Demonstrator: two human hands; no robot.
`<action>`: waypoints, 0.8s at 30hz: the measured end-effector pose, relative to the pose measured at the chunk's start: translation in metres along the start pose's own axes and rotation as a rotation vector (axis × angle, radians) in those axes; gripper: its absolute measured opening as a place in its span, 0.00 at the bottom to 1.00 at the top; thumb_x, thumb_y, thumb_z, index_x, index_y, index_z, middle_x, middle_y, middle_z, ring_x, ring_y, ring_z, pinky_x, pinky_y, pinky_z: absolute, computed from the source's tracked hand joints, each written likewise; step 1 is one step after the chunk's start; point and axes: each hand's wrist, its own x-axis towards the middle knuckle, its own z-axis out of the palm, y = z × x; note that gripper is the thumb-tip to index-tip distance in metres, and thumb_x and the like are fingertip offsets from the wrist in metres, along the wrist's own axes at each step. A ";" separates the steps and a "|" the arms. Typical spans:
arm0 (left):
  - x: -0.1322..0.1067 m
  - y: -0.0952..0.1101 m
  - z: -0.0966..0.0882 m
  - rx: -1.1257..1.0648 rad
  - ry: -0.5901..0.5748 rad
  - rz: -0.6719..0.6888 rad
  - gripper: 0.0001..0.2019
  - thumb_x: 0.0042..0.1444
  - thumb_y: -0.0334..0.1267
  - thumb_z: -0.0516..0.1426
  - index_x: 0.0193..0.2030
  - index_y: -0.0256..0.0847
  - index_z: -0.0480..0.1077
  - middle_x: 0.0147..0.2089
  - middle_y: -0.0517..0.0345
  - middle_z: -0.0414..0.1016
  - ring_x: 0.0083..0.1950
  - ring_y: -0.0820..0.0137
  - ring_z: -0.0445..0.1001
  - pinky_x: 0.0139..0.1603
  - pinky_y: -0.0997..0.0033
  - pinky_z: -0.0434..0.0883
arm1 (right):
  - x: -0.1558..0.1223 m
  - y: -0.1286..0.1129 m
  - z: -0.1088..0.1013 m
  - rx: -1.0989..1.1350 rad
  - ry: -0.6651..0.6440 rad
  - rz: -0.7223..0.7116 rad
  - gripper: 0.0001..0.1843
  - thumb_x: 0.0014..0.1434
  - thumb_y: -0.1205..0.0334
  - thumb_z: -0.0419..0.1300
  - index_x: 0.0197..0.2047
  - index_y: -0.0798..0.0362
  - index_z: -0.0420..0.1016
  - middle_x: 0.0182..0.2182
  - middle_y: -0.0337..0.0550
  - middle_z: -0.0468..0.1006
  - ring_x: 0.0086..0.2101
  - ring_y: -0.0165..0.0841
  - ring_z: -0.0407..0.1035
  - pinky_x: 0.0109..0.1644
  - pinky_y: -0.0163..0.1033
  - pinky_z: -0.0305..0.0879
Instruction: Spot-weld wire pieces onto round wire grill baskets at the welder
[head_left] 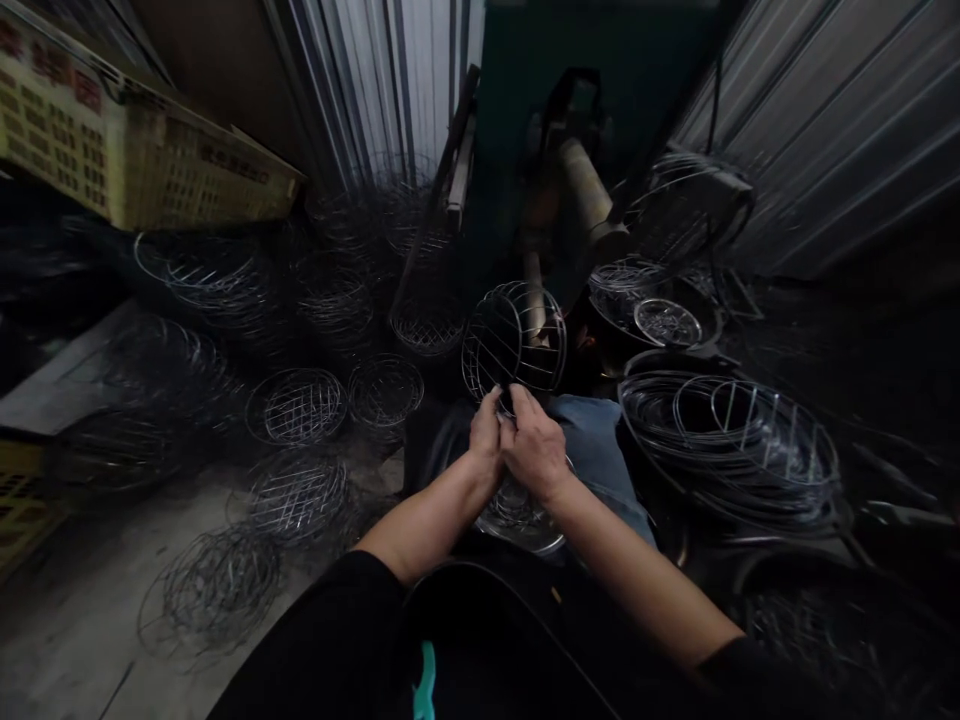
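Observation:
Both my hands meet low on a round wire basket [553, 372], which stands tilted in front of the green machine. My left hand [486, 428] is closed, thumb and fingers pinching the near rim. Close against it, my right hand [534, 445] also grips the near edge with bent fingers. The machine's rod [534, 290] reaches to the basket's bars, and whether they touch I cannot tell. Below my hands, more round wire pieces [517, 515] lie on my lap, partly hidden by my wrists.
Stacks of wire racks [304, 408] crowd the floor on the left. On the right sit a tub of coiled wire [660, 440] and a pan with wire parts [667, 322]. A green machine [510, 120] stands ahead; a yellow crate [150, 150] is at upper left.

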 end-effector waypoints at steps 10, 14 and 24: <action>-0.041 0.011 0.005 -0.022 -0.036 -0.093 0.16 0.62 0.49 0.53 0.32 0.39 0.72 0.26 0.56 0.70 0.34 0.66 0.73 0.43 0.64 0.72 | 0.015 -0.004 -0.009 -0.091 0.079 -0.126 0.14 0.58 0.68 0.51 0.33 0.50 0.78 0.31 0.43 0.76 0.30 0.31 0.68 0.32 0.34 0.60; -0.053 0.027 -0.023 0.173 -0.166 -0.152 0.07 0.49 0.38 0.65 0.27 0.37 0.74 0.24 0.53 0.70 0.36 0.60 0.74 0.45 0.58 0.72 | 0.021 0.001 -0.015 -0.141 0.018 -0.127 0.14 0.55 0.73 0.51 0.32 0.52 0.78 0.33 0.44 0.77 0.31 0.32 0.67 0.32 0.35 0.57; 0.003 0.046 -0.025 0.447 -0.111 0.668 0.32 0.30 0.28 0.73 0.48 0.41 0.77 0.55 0.46 0.74 0.68 0.46 0.58 0.72 0.55 0.46 | 0.029 0.022 -0.021 -0.152 0.035 -0.141 0.13 0.56 0.74 0.50 0.31 0.54 0.75 0.30 0.46 0.76 0.30 0.33 0.66 0.34 0.36 0.58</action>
